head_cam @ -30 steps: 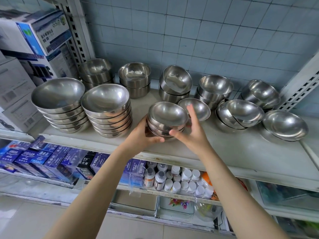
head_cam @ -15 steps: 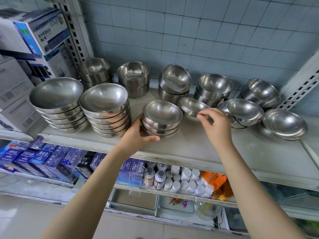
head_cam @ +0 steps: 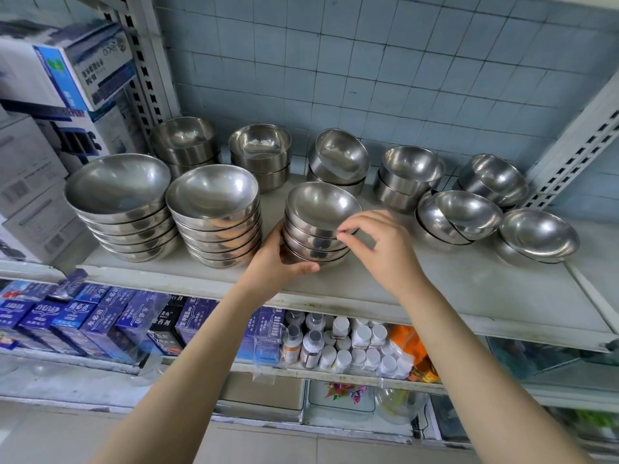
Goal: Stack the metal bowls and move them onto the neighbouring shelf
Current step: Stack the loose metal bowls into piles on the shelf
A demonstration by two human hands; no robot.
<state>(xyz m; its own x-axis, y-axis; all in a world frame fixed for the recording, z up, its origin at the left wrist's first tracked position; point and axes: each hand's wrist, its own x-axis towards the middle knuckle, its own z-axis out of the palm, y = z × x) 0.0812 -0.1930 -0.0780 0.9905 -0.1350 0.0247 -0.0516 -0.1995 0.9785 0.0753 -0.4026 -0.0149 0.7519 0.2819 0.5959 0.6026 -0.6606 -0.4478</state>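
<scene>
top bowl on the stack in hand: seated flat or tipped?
Tipped. The top bowl leans, its rim higher at the back-left, above the stack held by the left hand.

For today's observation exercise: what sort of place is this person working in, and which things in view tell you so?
Probably a small general shop or its stockroom. Many stacks of metal bowls fill a slotted metal shelf, with rows of blue boxed goods and small white-capped bottles on the shelf below.

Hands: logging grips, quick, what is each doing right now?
Left hand: closed around the side of the small bowl stack.
Right hand: fingertips pinching the stack's top bowl rim.
</scene>
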